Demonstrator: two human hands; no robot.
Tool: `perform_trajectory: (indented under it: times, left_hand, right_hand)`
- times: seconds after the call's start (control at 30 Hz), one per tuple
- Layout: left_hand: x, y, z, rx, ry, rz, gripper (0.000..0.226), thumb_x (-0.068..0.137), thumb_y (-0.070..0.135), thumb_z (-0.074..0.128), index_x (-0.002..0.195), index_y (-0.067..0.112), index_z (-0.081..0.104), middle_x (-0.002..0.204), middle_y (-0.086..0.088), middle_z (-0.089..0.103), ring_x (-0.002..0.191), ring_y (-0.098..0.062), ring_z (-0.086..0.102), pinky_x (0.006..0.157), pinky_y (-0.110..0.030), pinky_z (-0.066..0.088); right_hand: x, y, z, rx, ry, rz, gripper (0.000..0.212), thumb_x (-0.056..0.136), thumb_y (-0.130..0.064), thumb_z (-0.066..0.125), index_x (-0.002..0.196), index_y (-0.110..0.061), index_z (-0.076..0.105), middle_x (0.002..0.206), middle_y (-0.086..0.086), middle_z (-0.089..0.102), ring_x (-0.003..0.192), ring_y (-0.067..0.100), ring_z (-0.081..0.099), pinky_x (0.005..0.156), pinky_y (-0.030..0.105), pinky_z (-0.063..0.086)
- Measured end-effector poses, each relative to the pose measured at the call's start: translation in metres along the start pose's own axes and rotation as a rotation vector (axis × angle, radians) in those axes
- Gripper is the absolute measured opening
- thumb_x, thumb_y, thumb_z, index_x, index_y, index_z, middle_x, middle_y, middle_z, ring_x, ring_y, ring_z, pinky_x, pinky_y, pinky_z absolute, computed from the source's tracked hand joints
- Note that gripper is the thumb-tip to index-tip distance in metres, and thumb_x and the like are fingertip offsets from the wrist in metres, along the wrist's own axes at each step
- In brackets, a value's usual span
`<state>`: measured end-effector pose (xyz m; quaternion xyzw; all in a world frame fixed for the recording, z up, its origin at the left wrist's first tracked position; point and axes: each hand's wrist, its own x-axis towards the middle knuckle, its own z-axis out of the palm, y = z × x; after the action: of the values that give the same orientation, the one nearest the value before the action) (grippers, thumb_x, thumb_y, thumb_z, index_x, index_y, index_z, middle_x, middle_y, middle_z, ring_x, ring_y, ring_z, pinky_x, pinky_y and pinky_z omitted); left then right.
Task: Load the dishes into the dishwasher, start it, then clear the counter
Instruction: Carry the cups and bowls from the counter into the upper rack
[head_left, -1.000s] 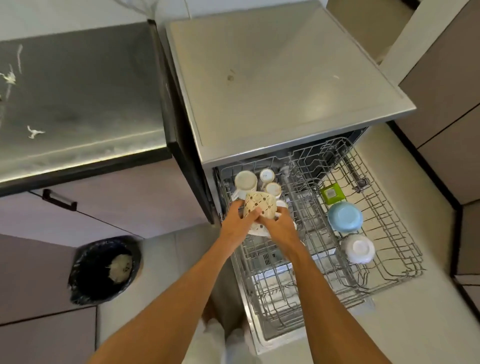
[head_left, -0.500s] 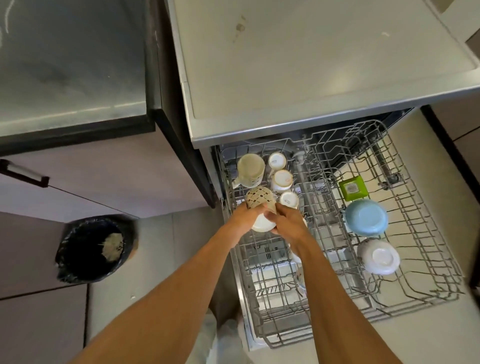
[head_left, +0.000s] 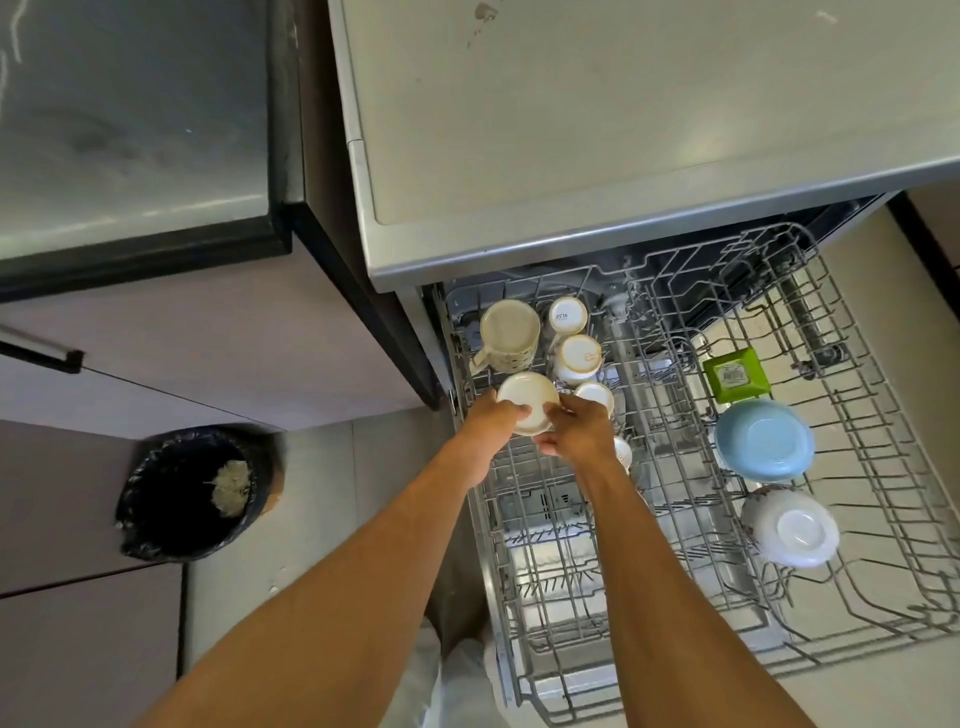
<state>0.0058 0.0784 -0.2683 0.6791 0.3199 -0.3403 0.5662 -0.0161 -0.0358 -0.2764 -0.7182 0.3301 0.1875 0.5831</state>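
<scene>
Flipped since the earlier frame, round white ceramic cup (head_left: 527, 402) sits base-up (mouth down) between left hand (head_left: 491, 418) and right hand (head_left: 576, 434), both grasping it, over grey wire dishwasher rack (head_left: 675, 415) left row.

The left hand (head_left: 492, 417) and right hand (head_left: 577, 432) hold an upturned white cup (head_left: 527, 401) at the left edge of the dishwasher rack (head_left: 878, 545), just beside inverted mugs (head_left: 575, 358).

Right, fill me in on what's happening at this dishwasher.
A person is loading the pulled-out dishwasher rack. The left hand and right hand together hold an upturned white cup at the rack's left side, next to a large mug that is already in place. On the right, a green tub, a blue bowl and a white bowl sit upside down.
</scene>
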Motion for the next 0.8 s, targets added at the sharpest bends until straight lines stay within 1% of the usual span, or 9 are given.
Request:
perform_trajectory:
  times: [0.03,0.1,0.2,0.37,0.43,0.53,0.67,0.73,0.8]
  left_hand:
    - [0.001,0.000,0.000,0.000,0.005,0.007,0.042,0.089,0.010,0.061,0.129,0.013,0.047,0.124,-0.008,0.055,0.110,-0.024,0.053,0.105,-0.042,0.043]
    - [0.002,0.001,0.002,-0.020,0.029,0.017,0.041,0.087,0.002,0.058,0.124,0.017,0.049,0.120,-0.009,0.057,0.107,-0.025,0.054,0.103,-0.041,0.045]
    - [0.004,0.004,0.002,0.005,0.051,0.024,0.054,0.087,-0.002,0.051,0.137,0.018,0.045,0.128,-0.010,0.054,0.118,-0.029,0.052,0.103,-0.042,0.045]
    - [0.000,0.001,-0.004,0.083,0.034,0.037,0.057,0.085,-0.004,0.046,0.137,0.018,0.043,0.125,-0.009,0.053,0.116,-0.028,0.052,0.102,-0.043,0.046]
    - [-0.002,0.001,-0.007,0.117,0.030,0.059,0.057,0.084,-0.004,0.046,0.137,0.015,0.043,0.127,-0.012,0.055,0.115,-0.029,0.053,0.101,-0.044,0.046]
    - [-0.012,0.003,-0.013,0.142,0.025,0.093,0.054,0.084,-0.005,0.046,0.135,0.013,0.046,0.124,-0.013,0.057,0.110,-0.029,0.055,0.090,-0.037,0.049]
    - [-0.035,0.007,-0.028,0.172,0.009,0.151,0.047,0.086,-0.003,0.044,0.131,0.011,0.049,0.117,-0.012,0.059,0.098,-0.024,0.056,0.073,-0.031,0.047]
    - [-0.047,0.011,-0.037,0.205,-0.001,0.196,0.043,0.089,-0.002,0.044,0.131,0.008,0.049,0.105,-0.010,0.061,0.085,-0.020,0.056,0.065,-0.029,0.046]
    - [-0.068,0.018,-0.051,0.220,0.010,0.239,0.033,0.092,-0.005,0.043,0.122,0.009,0.050,0.089,-0.004,0.057,0.072,-0.013,0.050,0.059,-0.022,0.041]
  right_hand:
    - [0.001,-0.001,0.002,-0.022,0.009,-0.008,0.009,0.096,-0.007,0.054,0.100,-0.010,0.062,0.078,0.013,0.067,0.075,0.041,0.070,0.078,0.055,0.058]
    - [0.006,0.000,0.006,-0.073,0.012,-0.020,0.017,0.094,-0.008,0.055,0.109,-0.006,0.064,0.083,0.017,0.069,0.080,0.044,0.070,0.078,0.056,0.057]
    - [0.016,0.008,0.013,-0.116,0.020,-0.060,0.020,0.091,-0.011,0.055,0.107,-0.002,0.064,0.090,0.025,0.069,0.083,0.045,0.068,0.077,0.061,0.055]
    - [0.023,0.019,0.018,-0.129,0.013,-0.060,0.041,0.079,-0.020,0.055,0.116,-0.003,0.060,0.106,0.025,0.068,0.085,0.039,0.065,0.077,0.058,0.055]
    - [0.012,0.010,0.017,-0.123,0.024,-0.040,0.043,0.082,-0.015,0.058,0.123,-0.003,0.057,0.113,0.021,0.067,0.094,0.041,0.066,0.080,0.056,0.055]
    - [-0.004,-0.003,0.013,-0.098,0.052,-0.010,0.040,0.089,-0.007,0.058,0.128,-0.003,0.054,0.111,0.017,0.065,0.099,0.041,0.066,0.085,0.055,0.054]
    - [-0.029,-0.022,0.010,-0.085,0.072,-0.013,0.033,0.088,-0.004,0.056,0.120,-0.004,0.060,0.108,0.018,0.068,0.098,0.040,0.067,0.085,0.057,0.054]
    - [-0.043,-0.033,0.011,-0.081,0.069,-0.034,0.031,0.088,-0.004,0.057,0.118,-0.005,0.062,0.109,0.016,0.068,0.100,0.039,0.067,0.088,0.055,0.053]
    - [-0.062,-0.045,0.011,-0.077,0.057,-0.049,0.032,0.089,-0.006,0.058,0.121,-0.008,0.062,0.112,0.014,0.068,0.101,0.036,0.066,0.090,0.053,0.053]
